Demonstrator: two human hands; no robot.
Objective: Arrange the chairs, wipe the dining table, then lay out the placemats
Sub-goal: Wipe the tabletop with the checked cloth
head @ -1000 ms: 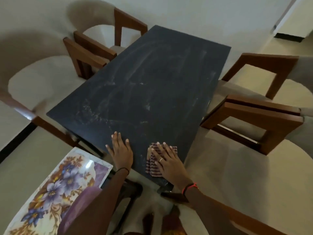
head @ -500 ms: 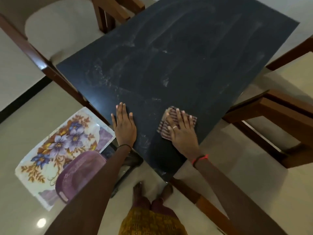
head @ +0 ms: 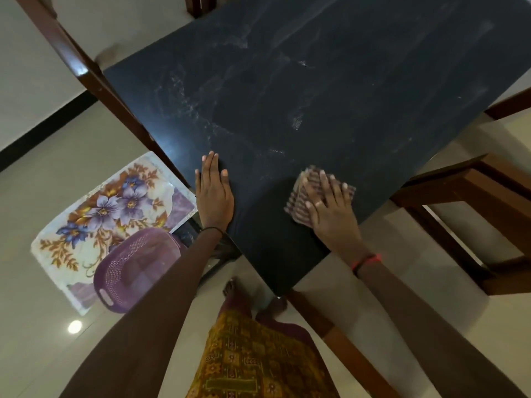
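Note:
A black dining table (head: 330, 90) with pale dusty smears fills the upper middle of the head view. My right hand (head: 330, 214) presses flat on a folded striped cloth (head: 298, 196) near the table's near corner. My left hand (head: 214, 193) rests flat on the tabletop at its near left edge, fingers straight. A floral placemat (head: 94, 214) lies on the floor to the left, partly under a purple plastic basket (head: 135, 268). A wooden chair (head: 471, 196) stands at the right side of the table.
Another wooden chair (head: 66, 50) with a pale seat stands at the table's upper left. A brown chair rail (head: 333, 334) runs across the floor below the table corner. My feet (head: 232, 288) and patterned skirt are beside that corner. Glossy tiled floor surrounds everything.
The view has tilted down and moved closer over the table's near corner. My right hand with the cloth has slid slightly along the tabletop; my left hand stays flat on the table.

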